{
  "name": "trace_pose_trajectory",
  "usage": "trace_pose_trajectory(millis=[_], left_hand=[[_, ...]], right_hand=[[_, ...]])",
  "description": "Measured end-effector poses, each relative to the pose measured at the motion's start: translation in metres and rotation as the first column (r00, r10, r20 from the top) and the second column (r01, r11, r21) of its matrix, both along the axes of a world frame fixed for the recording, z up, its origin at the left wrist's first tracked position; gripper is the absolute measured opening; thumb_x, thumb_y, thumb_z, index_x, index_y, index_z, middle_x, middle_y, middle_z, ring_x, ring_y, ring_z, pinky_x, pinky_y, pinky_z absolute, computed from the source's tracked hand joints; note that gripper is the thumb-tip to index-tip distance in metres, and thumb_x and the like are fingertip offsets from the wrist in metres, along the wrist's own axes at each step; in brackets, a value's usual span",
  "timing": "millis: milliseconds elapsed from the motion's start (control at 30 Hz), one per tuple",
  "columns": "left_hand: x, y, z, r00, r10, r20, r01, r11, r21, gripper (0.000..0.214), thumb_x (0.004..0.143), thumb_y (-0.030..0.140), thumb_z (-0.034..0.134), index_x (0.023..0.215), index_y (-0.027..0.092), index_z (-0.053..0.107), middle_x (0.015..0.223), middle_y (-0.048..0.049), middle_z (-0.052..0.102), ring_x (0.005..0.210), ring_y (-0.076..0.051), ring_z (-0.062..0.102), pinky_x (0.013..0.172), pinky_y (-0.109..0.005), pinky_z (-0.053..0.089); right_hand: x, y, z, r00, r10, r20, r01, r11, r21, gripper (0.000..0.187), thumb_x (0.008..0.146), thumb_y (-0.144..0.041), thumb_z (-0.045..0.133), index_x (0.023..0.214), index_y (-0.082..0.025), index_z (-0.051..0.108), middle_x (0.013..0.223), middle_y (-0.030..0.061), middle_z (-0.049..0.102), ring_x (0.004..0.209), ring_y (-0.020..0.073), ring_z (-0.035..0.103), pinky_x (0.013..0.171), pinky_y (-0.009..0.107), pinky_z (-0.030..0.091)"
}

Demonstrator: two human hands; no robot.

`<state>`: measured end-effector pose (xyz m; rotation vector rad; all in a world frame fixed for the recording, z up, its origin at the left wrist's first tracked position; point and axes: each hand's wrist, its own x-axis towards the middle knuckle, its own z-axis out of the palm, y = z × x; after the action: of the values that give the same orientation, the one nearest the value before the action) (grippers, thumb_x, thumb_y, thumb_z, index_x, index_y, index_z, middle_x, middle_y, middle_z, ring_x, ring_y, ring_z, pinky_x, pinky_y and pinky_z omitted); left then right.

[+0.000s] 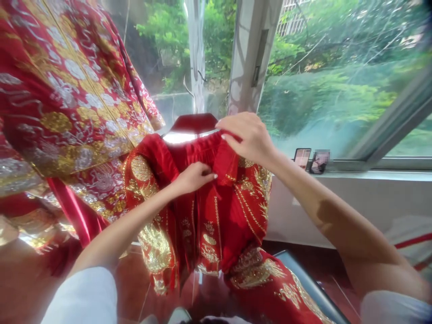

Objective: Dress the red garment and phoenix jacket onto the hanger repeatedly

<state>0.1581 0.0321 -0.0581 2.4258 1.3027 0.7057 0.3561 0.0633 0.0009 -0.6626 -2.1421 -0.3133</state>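
A red garment with gold embroidery [219, 216] hangs in front of me from a dark red hanger [192, 122]. My right hand [248, 135] pinches the red waistband at its top edge, fingers closed on the cloth. My left hand [194, 176] presses against the same band a little lower, fingers curled on the fabric. Both sleeves are white. The lower part of the garment drapes down over a dark surface at the bottom.
A second red and gold embroidered robe [67, 103] hangs at the left, close to my left arm. Behind is a large window with a white frame post [249, 54] and greenery outside. A phone [302, 157] leans on the white sill [371, 177].
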Motion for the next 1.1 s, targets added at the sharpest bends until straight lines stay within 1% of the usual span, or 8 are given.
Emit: trace_pose_trajectory(millis=[133, 200, 467, 567, 733, 833, 967, 1100], left_hand=[[-0.007, -0.018, 0.006, 0.996, -0.009, 0.089, 0.004, 0.998, 0.057, 0.031, 0.086, 0.031, 0.050, 0.059, 0.019, 0.039, 0.057, 0.0045, 0.040, 0.054, -0.009, 0.033, 0.054, -0.027, 0.026], [-0.008, -0.027, 0.009, 0.994, -0.012, 0.105, 0.005, 0.998, 0.065, 0.032, 0.087, 0.031, 0.047, 0.059, 0.019, 0.037, 0.056, 0.0048, 0.037, 0.053, -0.009, 0.031, 0.053, -0.027, 0.024], [-0.011, -0.037, 0.009, 0.969, 0.004, 0.248, -0.035, 0.992, 0.124, 0.036, 0.089, 0.037, 0.053, 0.062, 0.019, 0.038, 0.058, 0.0051, 0.038, 0.054, -0.009, 0.033, 0.053, -0.026, 0.025], [-0.009, -0.041, 0.005, 0.965, 0.041, 0.261, -0.094, 0.976, 0.196, 0.026, 0.089, 0.035, 0.054, 0.071, 0.018, 0.048, 0.062, 0.0044, 0.046, 0.057, -0.009, 0.039, 0.055, -0.025, 0.028], [-0.004, -0.052, 0.015, 0.984, 0.047, 0.171, -0.087, 0.967, 0.239, 0.029, 0.090, 0.040, 0.053, 0.074, 0.017, 0.055, 0.066, 0.0015, 0.058, 0.058, -0.010, 0.047, 0.057, -0.025, 0.034], [-0.001, -0.052, 0.029, 0.984, 0.173, 0.033, -0.174, 0.938, 0.299, 0.035, 0.095, 0.042, 0.044, 0.081, 0.016, 0.061, 0.071, -0.0035, 0.064, 0.061, -0.014, 0.053, 0.060, -0.028, 0.039], [0.007, -0.033, 0.042, 0.898, 0.433, -0.076, -0.313, 0.751, 0.582, 0.029, 0.095, 0.024, 0.042, 0.110, 0.007, 0.061, 0.108, -0.0186, 0.066, 0.101, -0.027, 0.060, 0.086, -0.038, 0.044], [0.024, 0.005, 0.043, 0.922, 0.364, -0.129, -0.221, 0.771, 0.598, 0.037, 0.096, 0.018, 0.038, 0.125, 0.002, 0.055, 0.120, -0.0222, 0.064, 0.113, -0.030, 0.058, 0.099, -0.041, 0.040]], right_hand=[[-0.005, -0.010, 0.006, 0.859, 0.230, 0.458, -0.249, 0.968, -0.018, 0.020, 0.092, -0.028, 0.052, 0.086, -0.025, 0.071, 0.090, 0.0016, 0.070, 0.101, 0.0217, 0.053, 0.095, 0.045, 0.035], [-0.004, -0.003, 0.017, 0.809, 0.270, 0.522, -0.280, 0.958, -0.062, 0.026, 0.092, -0.032, 0.055, 0.072, -0.023, 0.068, 0.075, 0.0006, 0.067, 0.091, 0.0188, 0.053, 0.093, 0.044, 0.034], [0.005, 0.004, 0.051, 0.820, 0.075, 0.567, -0.058, 0.997, -0.048, 0.025, 0.088, -0.038, 0.063, 0.073, -0.019, 0.069, 0.080, 0.0003, 0.068, 0.100, 0.0201, 0.052, 0.100, 0.048, 0.029], [0.011, 0.009, 0.053, 0.871, 0.022, 0.491, 0.010, 0.998, -0.062, 0.033, 0.087, -0.040, 0.062, 0.066, -0.016, 0.068, 0.073, 0.0016, 0.067, 0.098, 0.0183, 0.053, 0.098, 0.045, 0.031], [0.018, 0.023, 0.060, 0.998, 0.050, 0.047, -0.042, 0.987, -0.156, 0.029, 0.085, -0.040, 0.059, 0.078, -0.015, 0.072, 0.087, 0.0073, 0.070, 0.081, 0.0123, 0.059, 0.076, 0.032, 0.044], [0.018, 0.027, 0.055, 0.999, -0.020, 0.032, 0.027, 0.978, -0.207, 0.028, 0.081, -0.039, 0.064, 0.078, -0.012, 0.073, 0.078, 0.0071, 0.069, 0.072, 0.0116, 0.058, 0.072, 0.032, 0.044], [0.022, 0.029, 0.036, 0.998, -0.038, 0.044, 0.049, 0.958, -0.281, 0.025, 0.073, -0.039, 0.073, 0.072, -0.014, 0.070, 0.061, 0.0019, 0.060, 0.066, 0.0145, 0.055, 0.068, 0.034, 0.044], [0.026, 0.034, 0.026, 0.995, 0.008, -0.099, -0.048, 0.912, -0.407, 0.036, 0.086, -0.043, 0.060, 0.062, -0.016, 0.062, 0.051, -0.0021, 0.044, 0.056, 0.0106, 0.045, 0.059, 0.030, 0.040]])
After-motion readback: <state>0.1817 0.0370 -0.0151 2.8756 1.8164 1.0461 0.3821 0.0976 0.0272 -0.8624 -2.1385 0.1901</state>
